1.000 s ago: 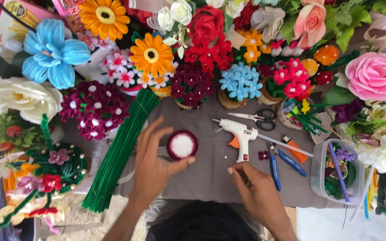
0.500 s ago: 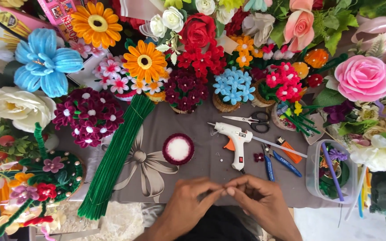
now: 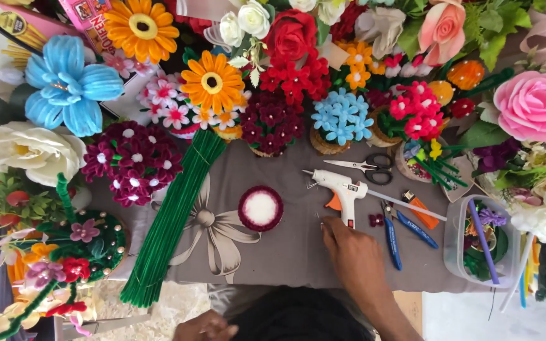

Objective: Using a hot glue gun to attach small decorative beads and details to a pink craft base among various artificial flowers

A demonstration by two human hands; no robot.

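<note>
Right hand (image 3: pixel 352 252) lies flat on the grey cloth (image 3: pixel 285 252) that covers the counter, with its fingers stretched out and nothing in its grip. Its fingertips (image 3: pixel 327 226) reach up just below the handle of the white glue gun (image 3: pixel 342 188), very close to it, but I cannot tell if they touch. The glue gun lies on its side with its tip pointing left. A small dark red flower bit (image 3: pixel 376 220) sits just to the right of the handle.

Left hand (image 3: pixel 205 327) is low at the bottom edge, curled up loosely near the person's body, and I cannot tell if it holds something.

A round white pad with a dark red fuzzy rim (image 3: pixel 260 208) lies on the cloth, to the left of the glue gun. A long bundle of green fuzzy sticks (image 3: pixel 169 227) lies further left. Scissors (image 3: pixel 368 167) lie just above the glue gun. Blue pliers (image 3: pixel 392 237) and an orange cutter (image 3: pixel 421 209) lie to the right. A clear box (image 3: pixel 475 252) stands near the right edge. Many bright fuzzy flowers stand all around.
</note>
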